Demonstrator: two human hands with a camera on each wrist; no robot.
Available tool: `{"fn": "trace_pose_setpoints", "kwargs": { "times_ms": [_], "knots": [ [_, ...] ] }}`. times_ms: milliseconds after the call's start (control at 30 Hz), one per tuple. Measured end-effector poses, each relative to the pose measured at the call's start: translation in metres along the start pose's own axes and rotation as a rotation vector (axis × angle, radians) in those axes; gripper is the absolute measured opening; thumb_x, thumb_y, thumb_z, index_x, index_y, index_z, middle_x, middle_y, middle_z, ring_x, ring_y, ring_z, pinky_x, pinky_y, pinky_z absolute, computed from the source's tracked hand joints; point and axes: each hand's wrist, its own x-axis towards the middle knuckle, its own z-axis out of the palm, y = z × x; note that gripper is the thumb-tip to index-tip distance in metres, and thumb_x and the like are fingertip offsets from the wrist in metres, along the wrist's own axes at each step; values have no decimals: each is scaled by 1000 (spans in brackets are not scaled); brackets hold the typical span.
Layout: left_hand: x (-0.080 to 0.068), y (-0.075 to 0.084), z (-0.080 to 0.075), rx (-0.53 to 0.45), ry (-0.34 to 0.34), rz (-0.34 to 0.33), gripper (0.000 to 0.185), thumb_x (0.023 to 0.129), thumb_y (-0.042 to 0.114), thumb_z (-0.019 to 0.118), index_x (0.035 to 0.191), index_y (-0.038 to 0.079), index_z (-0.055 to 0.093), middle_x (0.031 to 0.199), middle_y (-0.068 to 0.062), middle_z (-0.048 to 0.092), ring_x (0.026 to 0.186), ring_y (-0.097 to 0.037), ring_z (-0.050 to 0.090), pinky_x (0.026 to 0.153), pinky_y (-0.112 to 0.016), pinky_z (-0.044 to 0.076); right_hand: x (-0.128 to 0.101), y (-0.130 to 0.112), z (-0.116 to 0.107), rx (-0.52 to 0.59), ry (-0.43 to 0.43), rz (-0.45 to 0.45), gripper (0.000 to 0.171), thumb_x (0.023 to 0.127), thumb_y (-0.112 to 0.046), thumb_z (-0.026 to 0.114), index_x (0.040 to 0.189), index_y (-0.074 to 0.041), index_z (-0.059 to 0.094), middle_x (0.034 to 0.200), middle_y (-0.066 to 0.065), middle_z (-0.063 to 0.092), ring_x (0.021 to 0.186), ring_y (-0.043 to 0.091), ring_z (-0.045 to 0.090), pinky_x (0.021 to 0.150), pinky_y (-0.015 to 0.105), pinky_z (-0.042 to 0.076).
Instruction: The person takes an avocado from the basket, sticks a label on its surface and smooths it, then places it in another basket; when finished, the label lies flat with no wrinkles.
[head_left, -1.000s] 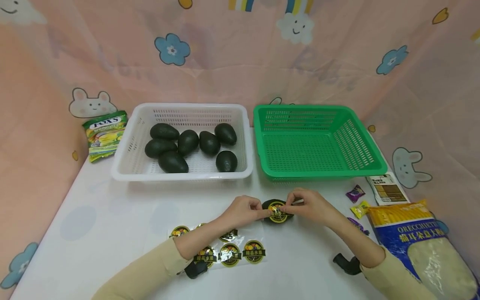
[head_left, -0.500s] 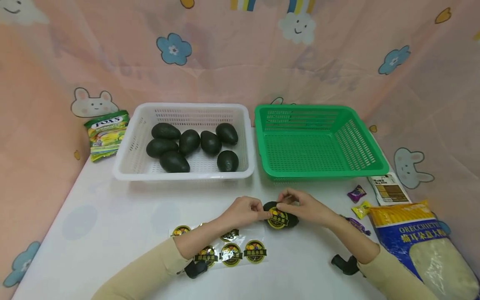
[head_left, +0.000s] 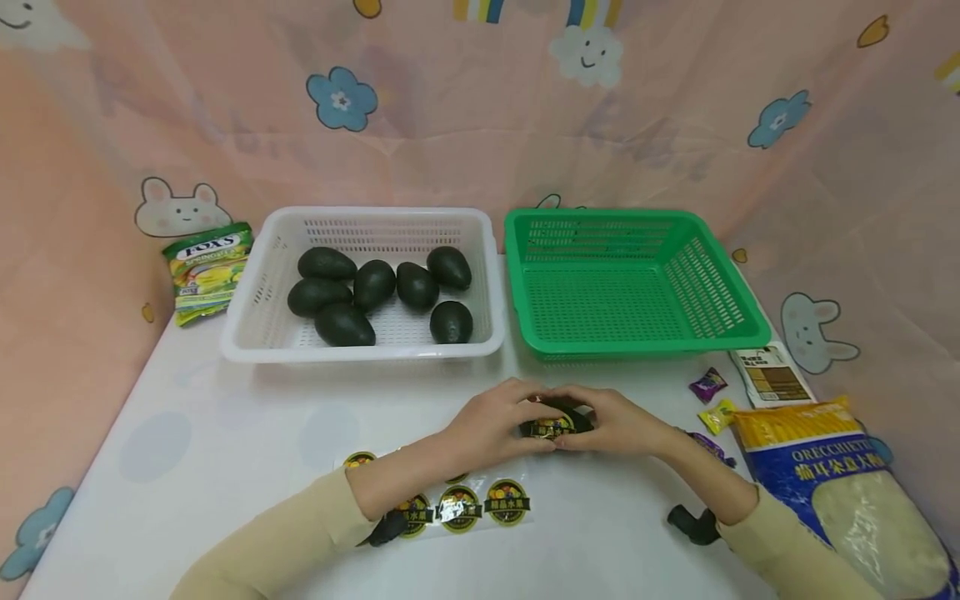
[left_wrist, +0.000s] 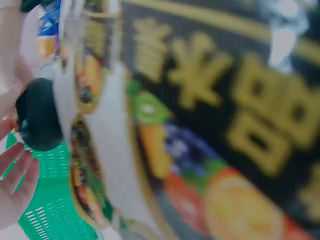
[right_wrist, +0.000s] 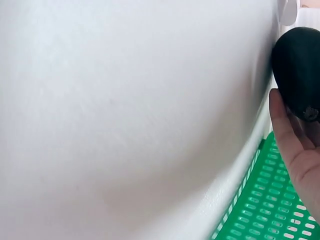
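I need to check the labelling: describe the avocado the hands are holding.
The avocado is dark green, almost black, with a matte skin and a small stem scar. It lies on the white table before the two baskets, cupped between the left hand and right hand. A round black-and-gold sticker sits on its near side.

A white table (head_left: 187, 433) fills the bottom of the view. It is smooth and has pale round spots on it. A pink cloth (head_left: 465, 133) hangs behind the table and wraps around both sides like a little tent. The cloth has cute pictures on it. There are blue flowers (head_left: 341, 98), white bunnies (head_left: 174, 212), a smiling cloud (head_left: 587, 53) and bits of rainbow at the top. Another bunny (head_left: 813, 332) is on the right side. The cloth has soft folds. The light is bright and even, with only faint shadows on the table.
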Motion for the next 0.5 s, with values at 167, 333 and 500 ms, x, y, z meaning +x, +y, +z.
{"fn": "trace_pose_setpoints", "kwargs": {
  "times_ms": [167, 333, 500],
  "knots": [
    [-1, 1, 2, 45, -10, -23, 38, 89, 38, 72, 122, 21, 69, 124, 2, 63, 115, -12, 55, 90, -28, 49, 1, 2, -3, 51, -33, 5, 54, 88, -38, 73, 136, -22, 54, 128, -4, 60, 115, 18, 56, 89, 34, 51],
    [3, 2, 5, 47, -25, -19, 46, 85, 40, 76, 124, 19, 67, 122, 2, 61, 113, -12, 57, 92, -26, 48, -2, 1, -6, 199, 36, 122, 48, 95, -33, 65, 138, -14, 53, 135, 5, 57, 123, 24, 53, 97, 34, 47],
    [6, 3, 7, 72, -96, -22, 56, 82, 36, 79, 130, 17, 58, 127, -1, 57, 115, -15, 57, 92, -28, 49, -10, -6, -14, 644, 272, 295, 55, 101, -31, 55, 140, 5, 43, 137, 19, 53, 119, 23, 57, 98, 32, 47]
  ]
}}
